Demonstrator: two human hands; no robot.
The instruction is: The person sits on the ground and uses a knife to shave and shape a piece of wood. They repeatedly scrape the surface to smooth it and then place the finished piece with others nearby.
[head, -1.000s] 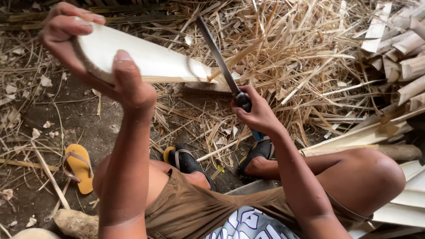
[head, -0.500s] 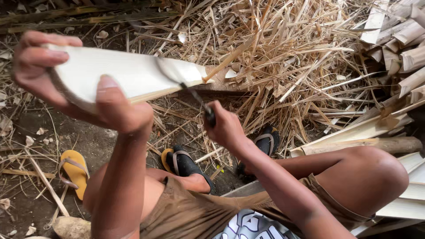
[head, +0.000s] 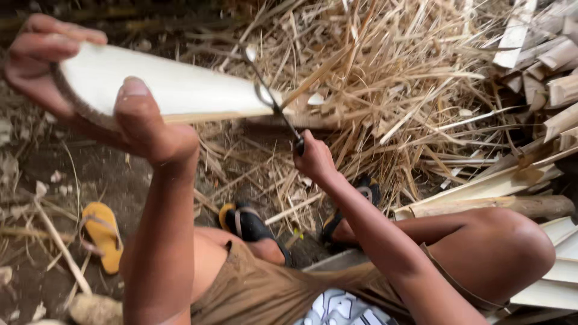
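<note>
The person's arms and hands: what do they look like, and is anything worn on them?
Both arms are bare from the hands up to where they leave the picture: no sleeves, gloves, watch or bands show. The left hand shows a short, pale thumbnail. The right hand has no ring that can be seen. The only clothing visible nearby is olive-brown shorts over the lap.

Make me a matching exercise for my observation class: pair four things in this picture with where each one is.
Things:
1. pale strip
2. knife
3. yellow sandal
4. dry husk pile

Places:
A. on the ground, lower left
B. held in the left hand
C. on the ground beyond both hands
D. gripped by the right hand, blade on the strip

Pairs: 1-B, 2-D, 3-A, 4-C
</note>
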